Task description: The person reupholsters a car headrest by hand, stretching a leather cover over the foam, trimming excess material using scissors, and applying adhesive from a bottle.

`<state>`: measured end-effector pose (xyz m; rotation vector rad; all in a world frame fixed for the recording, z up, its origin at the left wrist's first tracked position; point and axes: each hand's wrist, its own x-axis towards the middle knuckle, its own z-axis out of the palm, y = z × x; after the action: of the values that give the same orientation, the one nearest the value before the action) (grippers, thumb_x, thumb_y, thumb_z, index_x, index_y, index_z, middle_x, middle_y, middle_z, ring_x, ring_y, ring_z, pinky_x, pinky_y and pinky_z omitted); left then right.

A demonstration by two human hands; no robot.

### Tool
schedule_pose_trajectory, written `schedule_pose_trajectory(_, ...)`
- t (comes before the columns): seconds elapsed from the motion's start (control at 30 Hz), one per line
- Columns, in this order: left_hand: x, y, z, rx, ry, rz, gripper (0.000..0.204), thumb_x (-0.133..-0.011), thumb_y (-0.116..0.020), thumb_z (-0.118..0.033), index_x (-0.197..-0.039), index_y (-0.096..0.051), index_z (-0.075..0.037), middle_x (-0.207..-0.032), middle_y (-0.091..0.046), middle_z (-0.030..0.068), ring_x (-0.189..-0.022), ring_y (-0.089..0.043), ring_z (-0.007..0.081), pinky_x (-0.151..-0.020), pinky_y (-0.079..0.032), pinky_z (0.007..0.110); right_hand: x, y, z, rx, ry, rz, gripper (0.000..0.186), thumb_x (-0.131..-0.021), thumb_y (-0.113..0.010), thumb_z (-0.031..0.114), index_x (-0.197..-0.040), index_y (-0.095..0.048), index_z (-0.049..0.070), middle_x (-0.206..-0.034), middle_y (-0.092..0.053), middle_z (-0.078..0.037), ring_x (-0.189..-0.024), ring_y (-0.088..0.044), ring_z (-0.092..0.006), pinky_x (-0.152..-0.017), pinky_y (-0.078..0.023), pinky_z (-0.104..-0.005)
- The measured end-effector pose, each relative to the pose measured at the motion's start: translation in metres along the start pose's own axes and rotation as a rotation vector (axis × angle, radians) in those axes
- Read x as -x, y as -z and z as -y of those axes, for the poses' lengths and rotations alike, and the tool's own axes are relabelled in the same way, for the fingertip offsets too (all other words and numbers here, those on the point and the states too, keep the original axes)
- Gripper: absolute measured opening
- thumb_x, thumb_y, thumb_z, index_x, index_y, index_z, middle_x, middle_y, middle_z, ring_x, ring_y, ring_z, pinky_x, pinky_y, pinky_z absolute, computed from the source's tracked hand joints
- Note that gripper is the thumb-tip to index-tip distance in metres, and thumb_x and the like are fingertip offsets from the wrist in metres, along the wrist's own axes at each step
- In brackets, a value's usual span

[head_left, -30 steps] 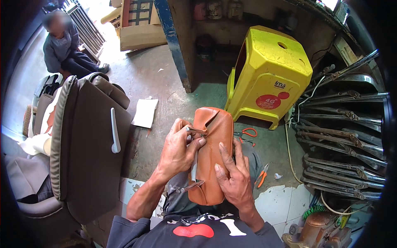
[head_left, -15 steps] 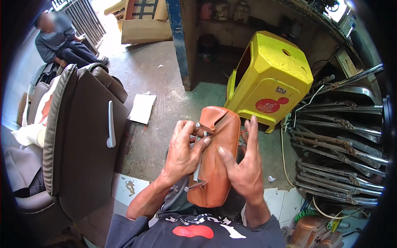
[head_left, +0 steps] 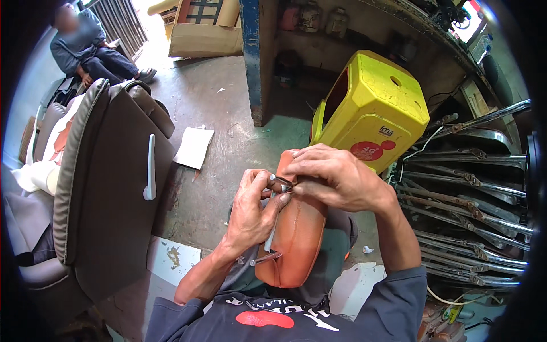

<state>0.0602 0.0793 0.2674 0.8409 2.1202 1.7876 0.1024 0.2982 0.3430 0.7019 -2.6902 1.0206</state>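
An orange-brown leather-covered headrest (head_left: 296,239) lies lengthwise over my lap, with two metal posts (head_left: 265,259) sticking out of its left side. My left hand (head_left: 252,208) is closed on the cover's edge beside the upper post, thumb and fingers pinched together. From the right, my right hand (head_left: 336,176) reaches across the headrest's far end. Its thumb and fingertips pinch at the cover where the upper post comes out, close to my left thumb. A pale strip shows along the cover's left edge between the posts. Exactly what lies between my right fingertips is hidden.
A yellow plastic stool (head_left: 393,97) stands ahead on the right. Chrome metal frames (head_left: 473,211) are stacked at the right. On the left is a dark brown car seat (head_left: 114,199) with a pale lever. A white sheet (head_left: 194,148) lies on the floor; a person (head_left: 91,51) sits far left.
My right hand has swung from the headrest's right side, where its fingers were spread, over to the upper post and closed there. My left hand keeps its grip.
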Motion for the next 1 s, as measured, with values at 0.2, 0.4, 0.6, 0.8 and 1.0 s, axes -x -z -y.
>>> schedule_pose_trajectory(0.2,0.009,0.014,0.014,-0.225,-0.106,-0.045,0.02,-0.092,-0.073,-0.001,-0.112,-0.074,-0.002,-0.125,-0.054,0.011,-0.11,-0.063,0.0182,-0.09,-0.059,0.032,0.048,-0.017,-0.026,-0.181,-0.522,-0.569,0.028,-0.103,-0.063,0.019,-0.124,-0.07,0.001,-0.101,-0.073,-0.011,-0.088,-0.069,-0.0165,-0.081,-0.055,-0.0318)
schedule_pose_trajectory(0.4,0.006,-0.005,0.005,-0.316,-0.246,-0.022,0.021,-0.089,-0.074,0.004,-0.109,-0.072,0.0,-0.131,-0.051,0.0135,-0.118,-0.063,0.0213,-0.096,-0.06,0.033,0.344,-0.191,-0.183,0.013,-1.594,-0.34,0.04,-0.089,-0.071,0.037,-0.107,-0.073,0.002,-0.104,-0.076,-0.023,-0.104,-0.073,-0.0403,-0.09,-0.056,-0.0449)
schedule_pose_trajectory(0.6,0.006,0.011,0.015,0.314,0.059,-0.112,0.059,-0.088,-0.072,0.01,-0.137,-0.043,-0.007,-0.145,-0.037,0.0128,-0.114,-0.067,0.0245,-0.094,-0.061,0.033,0.337,-0.242,-0.201,-0.082,-1.475,-0.373,0.041,-0.09,-0.069,0.033,-0.117,-0.071,0.003,-0.107,-0.075,-0.024,-0.105,-0.071,-0.0412,-0.09,-0.055,-0.046)
schedule_pose_trajectory(0.8,0.023,0.024,0.0,0.443,-0.012,-0.22,0.057,-0.086,-0.077,0.005,-0.133,-0.05,-0.01,-0.138,-0.047,0.0154,-0.125,-0.057,0.0273,-0.104,-0.054,0.041,0.226,-0.22,-0.243,0.189,-1.116,-0.311,0.054,-0.088,-0.07,0.02,-0.137,-0.06,0.001,-0.13,-0.062,-0.029,-0.124,-0.059,-0.0449,-0.102,-0.05,-0.0484)
schedule_pose_trajectory(1.0,0.014,0.049,-0.027,-0.441,-0.465,0.075,0.035,-0.073,-0.09,-0.024,-0.105,-0.08,-0.014,-0.127,-0.056,0.0131,-0.118,-0.054,0.032,-0.1,-0.046,0.044,0.224,-0.262,-0.265,0.451,-1.068,-0.056,0.066,-0.089,-0.072,0.02,-0.149,-0.05,0.005,-0.141,-0.054,-0.028,-0.135,-0.05,-0.0455,-0.112,-0.041,-0.0532)
